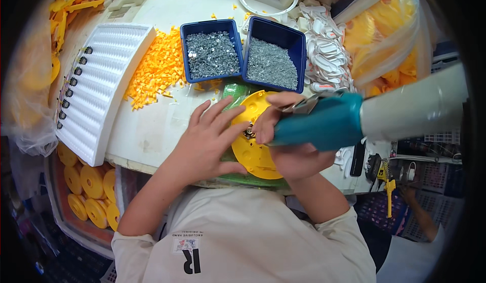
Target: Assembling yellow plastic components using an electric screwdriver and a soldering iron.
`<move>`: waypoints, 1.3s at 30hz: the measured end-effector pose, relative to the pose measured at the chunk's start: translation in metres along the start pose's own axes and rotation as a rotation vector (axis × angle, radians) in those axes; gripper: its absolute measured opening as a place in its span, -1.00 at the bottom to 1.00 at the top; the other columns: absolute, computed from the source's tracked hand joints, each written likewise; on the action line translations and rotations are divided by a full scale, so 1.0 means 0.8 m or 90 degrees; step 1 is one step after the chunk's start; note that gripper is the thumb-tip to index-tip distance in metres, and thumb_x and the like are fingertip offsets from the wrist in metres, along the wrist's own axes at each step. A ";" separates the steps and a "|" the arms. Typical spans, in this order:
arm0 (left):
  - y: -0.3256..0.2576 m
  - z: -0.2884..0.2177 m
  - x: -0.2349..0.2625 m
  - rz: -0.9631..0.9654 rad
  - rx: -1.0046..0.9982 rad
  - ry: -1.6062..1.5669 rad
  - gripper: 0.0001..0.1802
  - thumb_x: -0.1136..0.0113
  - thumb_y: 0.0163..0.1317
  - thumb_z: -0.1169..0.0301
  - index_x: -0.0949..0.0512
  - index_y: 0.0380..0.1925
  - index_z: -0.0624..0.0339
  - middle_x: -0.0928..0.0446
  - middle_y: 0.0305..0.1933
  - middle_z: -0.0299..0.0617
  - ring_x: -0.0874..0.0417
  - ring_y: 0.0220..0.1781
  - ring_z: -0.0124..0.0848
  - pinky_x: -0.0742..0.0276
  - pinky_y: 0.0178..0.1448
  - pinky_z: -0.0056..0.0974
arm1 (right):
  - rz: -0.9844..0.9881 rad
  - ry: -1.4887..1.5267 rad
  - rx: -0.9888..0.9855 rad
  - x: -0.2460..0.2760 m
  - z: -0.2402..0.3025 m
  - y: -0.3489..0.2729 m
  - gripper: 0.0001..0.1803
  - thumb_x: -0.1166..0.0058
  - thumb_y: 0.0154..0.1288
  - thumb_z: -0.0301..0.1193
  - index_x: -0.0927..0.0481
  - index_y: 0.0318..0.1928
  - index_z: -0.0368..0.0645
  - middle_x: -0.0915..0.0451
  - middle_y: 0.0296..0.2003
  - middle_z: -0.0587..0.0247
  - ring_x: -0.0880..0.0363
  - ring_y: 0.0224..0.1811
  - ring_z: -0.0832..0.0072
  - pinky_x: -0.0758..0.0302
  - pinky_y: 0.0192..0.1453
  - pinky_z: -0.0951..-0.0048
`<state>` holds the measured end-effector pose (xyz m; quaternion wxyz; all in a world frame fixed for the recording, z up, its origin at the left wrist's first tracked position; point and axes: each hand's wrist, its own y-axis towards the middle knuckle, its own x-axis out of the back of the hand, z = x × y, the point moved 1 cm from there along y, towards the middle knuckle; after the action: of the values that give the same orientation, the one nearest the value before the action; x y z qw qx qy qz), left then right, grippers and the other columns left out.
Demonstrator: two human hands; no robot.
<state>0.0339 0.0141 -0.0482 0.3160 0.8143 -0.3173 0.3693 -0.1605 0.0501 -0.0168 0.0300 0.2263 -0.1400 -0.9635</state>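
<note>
A round yellow plastic disc (255, 157) lies in front of me on a green mat (237, 90), partly covered by both hands. My left hand (202, 142) has its fingers spread, with the fingertips resting on the disc's left side. Near the disc's middle sits a small black and metal part (248, 132). Wrapped round a teal powered screwdriver (321, 123) is my right hand (296, 159), over the disc's right side. The driver's front end points at the disc's middle, but my fingers hide its tip. A thick whitish sleeve runs from its back to the right.
Two blue bins (304, 60) of small metal parts stand beyond the disc. Orange-yellow pieces (154, 70) and a white ridged tray (104, 85) lie left. White parts (326, 50) and bagged yellow parts (390, 35) are right. A crate holds yellow discs (91, 182). Another person's arm (422, 214) shows lower right.
</note>
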 end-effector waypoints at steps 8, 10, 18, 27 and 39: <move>-0.028 0.027 0.011 -0.131 0.245 -0.061 -0.43 -0.42 0.23 0.30 -0.54 0.21 0.28 -0.54 0.24 0.04 -0.53 0.28 -0.01 -0.41 0.39 0.00 | -0.050 -0.134 0.098 0.012 0.087 0.028 0.21 0.32 0.43 0.46 -0.02 0.56 -0.49 -0.62 -0.04 -0.09 -0.61 0.03 0.26 -0.49 0.21 0.25; -0.022 0.024 0.003 -0.108 0.218 -0.028 -0.46 -0.41 0.23 0.32 -0.56 0.19 0.27 -0.54 0.24 0.03 -0.53 0.28 -0.01 -0.41 0.39 0.00 | -0.060 -0.193 0.087 0.013 0.095 0.020 0.18 0.32 0.45 0.43 -0.03 0.56 -0.47 -0.61 -0.02 -0.09 -0.62 0.06 0.24 -0.49 0.23 0.23; 0.009 0.001 0.019 -0.100 0.082 0.025 -0.76 -0.32 0.21 0.48 -0.60 -0.11 0.16 -0.68 0.02 -0.18 -0.66 0.14 -0.12 -0.44 0.30 -0.02 | -0.268 -0.327 0.210 0.082 0.113 -0.089 -0.42 0.09 0.58 -0.15 -0.42 0.32 -0.42 -0.62 0.00 -0.01 -0.59 0.05 0.28 -0.48 0.21 0.24; -0.068 -0.002 0.027 -0.015 -0.128 0.162 -0.80 -0.32 0.08 0.50 -0.60 -0.26 0.08 -0.67 0.09 -0.19 -0.68 0.06 -0.22 -0.50 0.21 -0.04 | -0.317 -0.313 0.066 0.090 0.079 -0.140 -0.59 -0.01 0.51 -0.30 -0.51 0.13 -0.43 -0.61 -0.20 0.05 -0.58 -0.13 0.37 -0.51 0.08 0.31; -0.006 0.015 0.056 0.064 0.013 0.114 -0.79 -0.44 0.17 0.41 -0.70 -0.17 0.08 -0.63 -0.05 -0.25 -0.63 -0.07 -0.23 -0.50 0.05 -0.12 | -0.295 -0.382 0.047 0.084 0.088 -0.144 -0.77 -0.02 0.49 -0.41 -0.59 -0.06 -0.37 -0.60 -0.27 0.13 -0.58 -0.24 0.45 -0.52 -0.06 0.39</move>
<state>0.0657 -0.0044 -0.0199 0.3159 0.7643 -0.3243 0.4592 -0.2511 0.1708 -0.0175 -0.2394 -0.0396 -0.1222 -0.9624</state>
